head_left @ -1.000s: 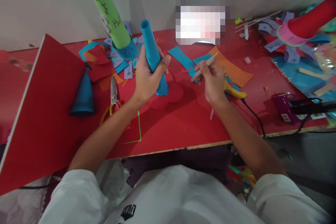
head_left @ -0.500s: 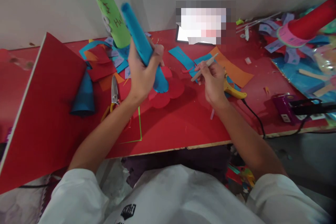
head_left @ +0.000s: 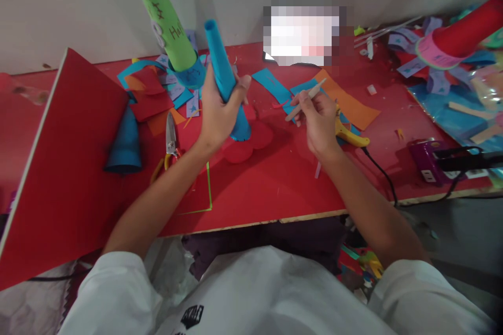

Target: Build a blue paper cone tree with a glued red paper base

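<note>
My left hand [head_left: 222, 110] is wrapped round a blue paper tube [head_left: 220, 63], which leans with its narrow end up and left. The tube's wide lower end meets a red flower-shaped paper [head_left: 261, 135] on the table. Between the fingers and thumb of my right hand [head_left: 320, 115] is a thin pale stick [head_left: 314, 91]. Just beyond that hand lie orange paper [head_left: 349, 102] and blue paper strips [head_left: 271, 85]. A yellow tool [head_left: 353, 138] with a black cord sits beside my right wrist.
Scissors [head_left: 170, 136], paper scraps and a blue cone [head_left: 124, 146] lie left, near an upright red board [head_left: 58, 167]. A green tube [head_left: 165, 21] stands behind. At right are a red tube [head_left: 467, 31], a purple box [head_left: 424, 162] and craft pieces. A blurred bright screen [head_left: 302, 36] stands behind.
My left hand has shifted slightly right with the blue tube, whose top has moved right and down. The red flower has shifted slightly. My right hand is almost unmoved.
</note>
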Demonstrator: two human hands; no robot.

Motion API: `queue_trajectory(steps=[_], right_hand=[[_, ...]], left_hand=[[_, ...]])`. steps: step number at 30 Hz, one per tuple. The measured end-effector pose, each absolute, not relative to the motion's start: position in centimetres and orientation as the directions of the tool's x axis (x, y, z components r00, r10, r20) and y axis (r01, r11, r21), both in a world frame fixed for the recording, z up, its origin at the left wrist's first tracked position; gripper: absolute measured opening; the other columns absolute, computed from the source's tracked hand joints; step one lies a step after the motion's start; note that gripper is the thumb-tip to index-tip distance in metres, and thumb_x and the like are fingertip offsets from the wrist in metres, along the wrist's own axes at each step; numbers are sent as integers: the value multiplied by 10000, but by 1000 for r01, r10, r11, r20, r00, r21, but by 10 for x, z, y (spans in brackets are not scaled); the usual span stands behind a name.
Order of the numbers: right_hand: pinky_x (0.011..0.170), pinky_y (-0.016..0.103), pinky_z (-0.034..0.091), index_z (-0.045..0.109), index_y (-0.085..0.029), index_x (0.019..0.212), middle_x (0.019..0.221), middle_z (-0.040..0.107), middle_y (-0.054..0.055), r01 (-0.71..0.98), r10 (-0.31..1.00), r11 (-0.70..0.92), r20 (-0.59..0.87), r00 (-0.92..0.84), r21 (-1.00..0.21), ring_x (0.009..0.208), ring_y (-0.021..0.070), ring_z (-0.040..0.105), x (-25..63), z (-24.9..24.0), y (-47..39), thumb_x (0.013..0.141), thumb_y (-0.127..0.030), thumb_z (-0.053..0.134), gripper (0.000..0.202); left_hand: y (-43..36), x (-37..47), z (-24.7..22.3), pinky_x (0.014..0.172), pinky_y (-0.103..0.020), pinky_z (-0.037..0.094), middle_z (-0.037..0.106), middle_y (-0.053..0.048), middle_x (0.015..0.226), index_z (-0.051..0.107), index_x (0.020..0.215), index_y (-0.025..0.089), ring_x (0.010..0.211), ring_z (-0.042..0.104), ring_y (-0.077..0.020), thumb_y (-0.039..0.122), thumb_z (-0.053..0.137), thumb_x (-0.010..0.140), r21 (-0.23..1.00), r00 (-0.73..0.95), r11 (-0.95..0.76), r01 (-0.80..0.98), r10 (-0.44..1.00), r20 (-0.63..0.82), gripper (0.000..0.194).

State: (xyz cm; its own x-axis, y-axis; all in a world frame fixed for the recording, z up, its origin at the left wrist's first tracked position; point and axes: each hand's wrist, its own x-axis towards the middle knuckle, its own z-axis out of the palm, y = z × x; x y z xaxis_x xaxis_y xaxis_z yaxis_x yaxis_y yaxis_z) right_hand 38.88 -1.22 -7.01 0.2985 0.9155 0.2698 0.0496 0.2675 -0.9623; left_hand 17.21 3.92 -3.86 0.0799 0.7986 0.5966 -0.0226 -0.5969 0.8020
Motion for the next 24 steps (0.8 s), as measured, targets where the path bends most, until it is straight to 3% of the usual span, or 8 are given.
queue_trajectory(steps=[5,11,14,17,24], right_hand=[[433,259,388,674,-251,782,644,590,-28,36,917,275,273,290,-961,516,103,542,390,-71,-12,917,-689,703,459],[444,262,399,671,-262,784,663,601,-26,53,919,273,277,282,-961,530,108,549,390,-71,-13,919,-700,695,458],[450,268,382,674,-264,788,644,577,-29,49,921,272,275,274,-961,524,110,536,390,-72,-12,927,-691,690,450],[458,274,376,678,-262,794,641,571,-27,47,924,258,261,279,-965,527,114,531,390,-71,-12,923,-700,689,457],[463,287,378,658,-261,838,686,592,-25,95,935,263,278,220,-960,519,113,494,386,-66,-20,906,-713,701,458]], left_hand=[[61,150,-19,593,-295,502,551,67,723,542,976,272,585,559,-97,510,769,958,722,-26,-690,-46,723,690,330],[64,152,-14,576,-289,523,547,72,726,548,982,255,567,574,-83,402,766,984,625,-64,-772,-117,634,771,263],[49,168,-22,546,-289,500,530,64,717,551,949,263,547,544,-86,468,762,977,665,-9,-727,-172,676,737,295],[33,181,-36,585,-280,513,537,60,741,553,982,255,582,595,-97,559,722,975,752,100,-652,-98,745,659,348],[20,187,-53,634,-280,535,556,57,735,546,973,247,606,602,-100,550,717,975,812,164,-582,-37,798,580,348]])
